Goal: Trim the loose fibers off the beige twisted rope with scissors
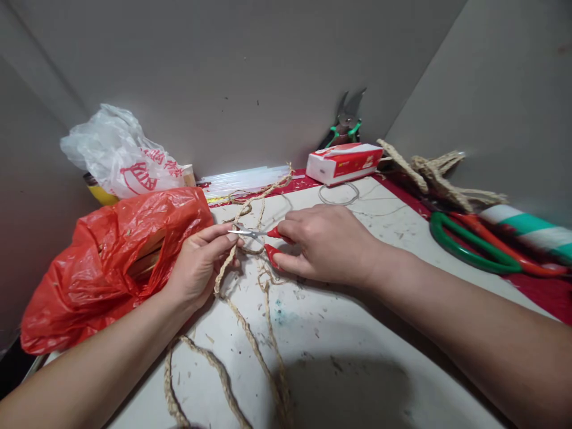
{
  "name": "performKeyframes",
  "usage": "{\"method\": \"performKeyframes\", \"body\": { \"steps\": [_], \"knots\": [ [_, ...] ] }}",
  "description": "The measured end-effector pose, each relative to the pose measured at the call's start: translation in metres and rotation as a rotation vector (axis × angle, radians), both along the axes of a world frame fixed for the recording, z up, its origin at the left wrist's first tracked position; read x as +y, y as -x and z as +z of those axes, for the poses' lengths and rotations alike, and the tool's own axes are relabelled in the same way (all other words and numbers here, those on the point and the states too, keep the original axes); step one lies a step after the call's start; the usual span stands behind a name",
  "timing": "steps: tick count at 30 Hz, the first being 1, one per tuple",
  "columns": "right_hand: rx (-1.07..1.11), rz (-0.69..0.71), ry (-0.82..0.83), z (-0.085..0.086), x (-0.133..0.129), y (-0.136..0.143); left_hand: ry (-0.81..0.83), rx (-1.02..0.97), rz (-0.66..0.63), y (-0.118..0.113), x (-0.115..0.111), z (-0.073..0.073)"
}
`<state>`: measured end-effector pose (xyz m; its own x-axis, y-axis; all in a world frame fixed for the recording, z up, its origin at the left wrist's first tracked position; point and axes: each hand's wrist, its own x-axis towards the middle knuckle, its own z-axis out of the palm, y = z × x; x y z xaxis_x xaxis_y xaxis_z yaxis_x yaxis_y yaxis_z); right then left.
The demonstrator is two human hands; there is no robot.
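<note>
My left hand (203, 256) pinches a braided straw cord (226, 268) between thumb and fingers, left of the middle of the table. In my right hand (328, 244) is a small pair of scissors (252, 234) with red handles, the thumb and fingers in the loops. The scissor blades are a little apart and point left, at the cord by my left fingertips. More lengths of the cord trail down the table towards me, and one end reaches up towards the back. Whether a blade touches the cord I cannot tell.
A red plastic bag (111, 262) and a white bag (120, 155) stand at the left. At the back are clear sticks (245, 179), a red-and-white box (344, 162) and pruning shears (348, 119). Straw bundles (440, 173) and green-handled scissors (469, 250) lie right. Scraps dot the white tabletop (357, 333).
</note>
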<state>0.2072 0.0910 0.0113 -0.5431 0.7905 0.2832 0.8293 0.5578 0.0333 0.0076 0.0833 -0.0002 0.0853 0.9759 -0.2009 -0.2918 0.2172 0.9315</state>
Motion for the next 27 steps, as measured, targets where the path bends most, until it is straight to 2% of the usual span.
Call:
{"method": "performKeyframes", "body": {
  "steps": [9, 13, 16, 19, 23, 27],
  "knots": [
    [-0.146, -0.051, -0.007, 0.009, -0.004, 0.006, -0.025, 0.088, 0.107, -0.004, 0.000, -0.001],
    [-0.076, -0.040, 0.024, 0.005, -0.002, 0.004, -0.020, 0.061, 0.116, -0.004, 0.000, -0.001],
    [0.170, -0.032, 0.093, -0.002, 0.001, 0.003, -0.014, 0.064, 0.120, -0.004, 0.000, 0.002],
    [0.622, -0.075, 0.216, -0.008, 0.005, 0.003, 0.003, 0.066, 0.087, -0.004, -0.001, 0.004],
    [1.210, -0.111, 0.539, -0.013, 0.010, 0.007, 0.011, 0.062, -0.017, -0.003, -0.003, 0.002],
    [1.503, -0.102, 0.815, -0.017, 0.015, 0.009, -0.044, 0.105, -0.122, -0.003, -0.009, -0.001]
  ]
}}
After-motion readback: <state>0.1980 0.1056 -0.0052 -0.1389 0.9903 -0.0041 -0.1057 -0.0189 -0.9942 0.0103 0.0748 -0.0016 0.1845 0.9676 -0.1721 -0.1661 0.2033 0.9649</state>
